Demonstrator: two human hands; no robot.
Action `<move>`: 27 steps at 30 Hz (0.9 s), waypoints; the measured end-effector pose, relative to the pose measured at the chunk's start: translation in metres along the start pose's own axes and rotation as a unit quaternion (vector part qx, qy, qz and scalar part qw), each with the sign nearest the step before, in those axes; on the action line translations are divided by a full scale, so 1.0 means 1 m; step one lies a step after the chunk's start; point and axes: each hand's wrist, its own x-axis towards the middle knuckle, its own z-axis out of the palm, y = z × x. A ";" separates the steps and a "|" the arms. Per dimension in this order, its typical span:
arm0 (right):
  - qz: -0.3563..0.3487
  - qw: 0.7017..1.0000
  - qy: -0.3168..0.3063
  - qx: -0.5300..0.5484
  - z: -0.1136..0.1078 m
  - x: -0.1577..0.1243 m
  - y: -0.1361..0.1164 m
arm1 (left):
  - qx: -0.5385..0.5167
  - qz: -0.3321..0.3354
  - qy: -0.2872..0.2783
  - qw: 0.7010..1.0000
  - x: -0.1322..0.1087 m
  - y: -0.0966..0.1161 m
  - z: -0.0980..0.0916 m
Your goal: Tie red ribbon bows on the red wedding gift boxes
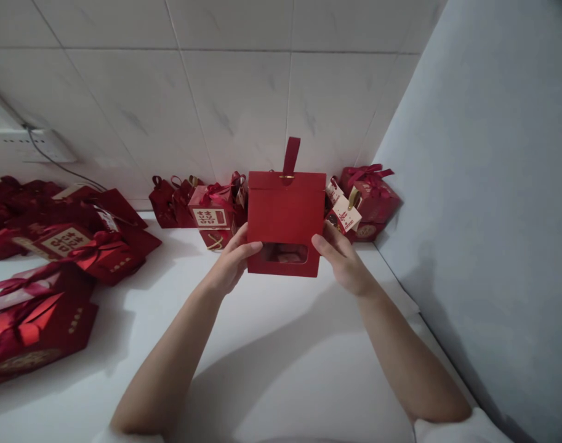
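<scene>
Between my two hands is a red gift box [286, 209] with a dark red ribbon loop [291, 155] at its top. Low on its face is a rounded window, and what lies behind it is too dim to name. My left hand [234, 258] grips the left side of the box, thumb at the window's left end. On the opposite side my right hand [343, 258] holds the edge, its thumb on the front. Both hands' other fingers are partly hidden behind the box, which also covers some of the boxes against the wall.
Red boxes with bows [213, 206] stand along the tiled wall [237, 104], and more boxes [370, 200] fill the right corner. Several larger red gift boxes [36, 326] lie at the left on the white table [170, 295]. A cable [54, 161] runs from a socket [36, 144]. A pale wall [493, 184] bounds the right.
</scene>
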 end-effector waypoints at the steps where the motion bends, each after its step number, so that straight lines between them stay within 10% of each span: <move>1: -0.006 1.000 -0.004 -0.007 0.001 -0.001 -0.002 | 0.008 0.013 0.007 1.000 -0.001 0.000 0.000; 11: -0.035 0.999 0.000 0.021 0.004 -0.008 -0.013 | 0.024 0.080 0.038 0.996 -0.003 -0.002 0.001; 20: 0.068 0.996 0.027 0.047 0.001 -0.003 -0.005 | 0.018 -0.052 0.055 0.997 -0.003 0.004 0.014; 27: 0.102 0.991 0.058 0.070 -0.005 0.000 0.011 | 0.070 -0.017 -0.047 0.996 -0.016 0.022 0.015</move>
